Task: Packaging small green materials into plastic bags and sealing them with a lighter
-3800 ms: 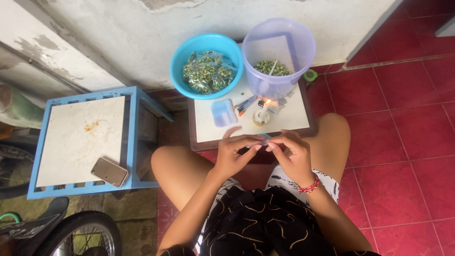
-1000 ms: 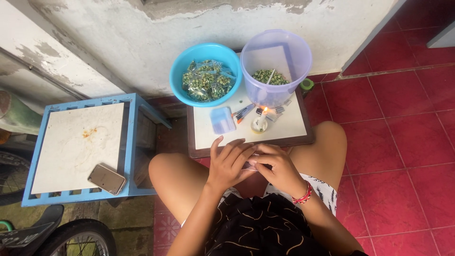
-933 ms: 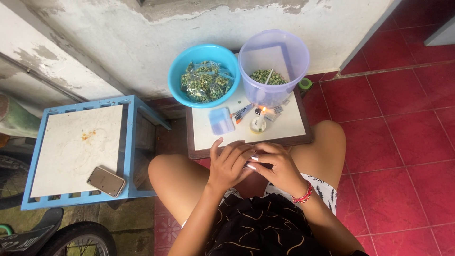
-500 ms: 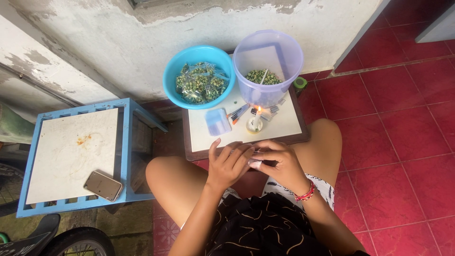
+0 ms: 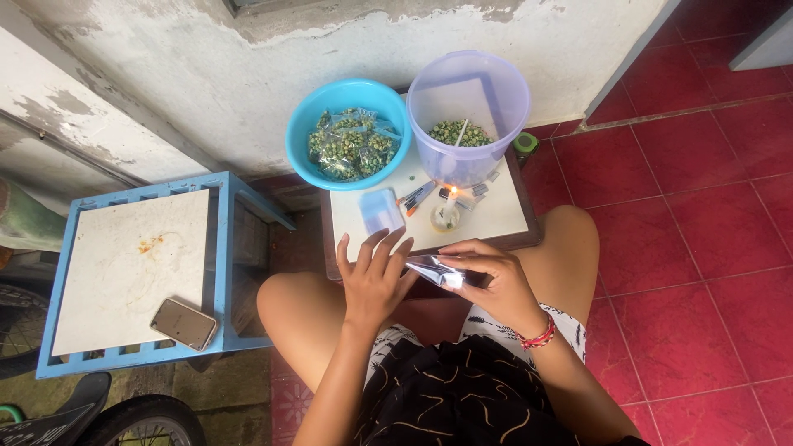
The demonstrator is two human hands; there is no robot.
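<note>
My right hand grips a small clear plastic bag just over my lap, at the near edge of a small white-topped table. My left hand lies flat with fingers spread, its fingertips touching the bag's left end. On the table stand a lit candle, a little stack of clear bags and some lighters. A blue bowl holds several filled packets of green peas. Beside it a clear tub has loose green peas and a spoon in it.
A blue stool with a white top stands to the left, with a phone on its near corner. A bicycle tyre shows at the bottom left. Red floor tiles spread to the right; a peeling wall runs behind.
My hands have dropped slightly toward my lap. The left hand has opened flat against the bag, which the right hand still holds. The view has shifted a little.
</note>
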